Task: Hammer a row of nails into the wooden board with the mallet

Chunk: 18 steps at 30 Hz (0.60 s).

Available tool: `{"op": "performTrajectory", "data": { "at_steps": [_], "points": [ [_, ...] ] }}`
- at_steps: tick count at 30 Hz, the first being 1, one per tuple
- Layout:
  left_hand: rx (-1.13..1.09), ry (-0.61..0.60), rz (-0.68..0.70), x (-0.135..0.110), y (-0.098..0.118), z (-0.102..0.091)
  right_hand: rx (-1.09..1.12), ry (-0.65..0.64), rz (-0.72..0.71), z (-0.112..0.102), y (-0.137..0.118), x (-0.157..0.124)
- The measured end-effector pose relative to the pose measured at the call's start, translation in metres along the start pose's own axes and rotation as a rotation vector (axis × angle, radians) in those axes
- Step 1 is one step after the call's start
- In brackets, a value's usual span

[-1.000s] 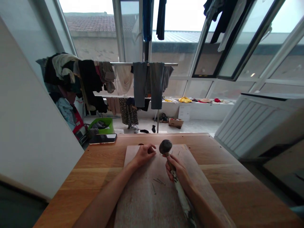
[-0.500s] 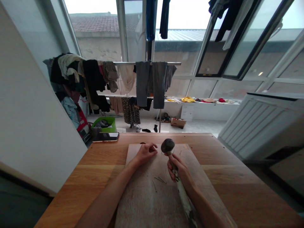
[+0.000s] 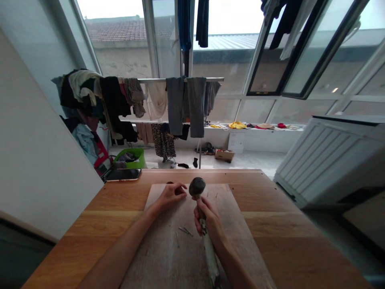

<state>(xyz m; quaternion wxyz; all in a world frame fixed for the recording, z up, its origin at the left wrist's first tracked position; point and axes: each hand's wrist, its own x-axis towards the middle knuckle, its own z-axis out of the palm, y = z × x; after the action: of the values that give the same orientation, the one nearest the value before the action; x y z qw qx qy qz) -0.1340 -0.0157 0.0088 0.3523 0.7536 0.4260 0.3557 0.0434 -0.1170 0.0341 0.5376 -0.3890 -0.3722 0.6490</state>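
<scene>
My right hand [image 3: 208, 216] is wrapped around the worn, pale handle of a hammer [image 3: 197, 186]. Its dark, rounded head is raised over the far part of a wooden board [image 3: 162, 257]. Just left of that head, my left hand [image 3: 173, 195] rests near the board's far edge, fingers curled and tips drawn together; whatever they pinch is too small to make out. Several loose nails [image 3: 185, 231] lie on the board between my forearms. To the right of the hammer head, a thin nail [image 3: 216, 195] appears to stand in the board.
The board lies on a wooden table [image 3: 99, 224]. A phone [image 3: 124, 174] is at the table's far left corner, and a small dark round thing [image 3: 170, 182] sits behind my left hand. Beyond are a laundry rack [image 3: 180, 80], a green basket [image 3: 129, 158] and a white ribbed cabinet [image 3: 325, 156].
The whole view has shifted, so the board and hands appear farther left. The hammer head has come slightly nearer to my left fingers. Both hands keep much the same pose.
</scene>
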Motion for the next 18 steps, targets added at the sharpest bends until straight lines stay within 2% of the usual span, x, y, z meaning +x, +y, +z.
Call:
{"op": "performTrajectory", "data": {
  "at_steps": [11,18],
  "points": [
    [0.004,-0.001,-0.032,-0.0021,0.0039,-0.0002,0.04,0.029,0.015,0.0,0.0061,0.0032],
    [0.043,0.007,0.022,-0.0026,0.0016,0.0027,0.041,0.067,0.026,-0.0026,0.0016,-0.0004]
  ]
}}
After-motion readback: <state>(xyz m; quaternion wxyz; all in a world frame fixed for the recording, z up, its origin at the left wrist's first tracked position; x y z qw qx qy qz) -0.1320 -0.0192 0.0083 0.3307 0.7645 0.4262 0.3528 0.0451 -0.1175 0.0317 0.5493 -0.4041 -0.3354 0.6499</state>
